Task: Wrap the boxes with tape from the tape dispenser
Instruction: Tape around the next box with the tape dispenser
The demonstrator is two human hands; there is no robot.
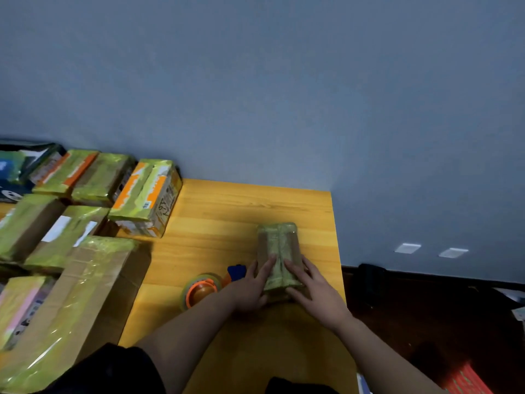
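Both hands lie on a small taped box near the right edge of the yellow table. The left hand and the right hand press it with straight fingers, one on each side of its top. The tape dispenser stands just left of the left hand. More taped boxes lie at the left.

No text, brand or number can be read with certainty. The orange-and-white box at the far left of the desk carries dark handwritten marks on its side face and a small printed label on its top; both are too blurred to decipher. White labels on the taped box beside it show no legible print.
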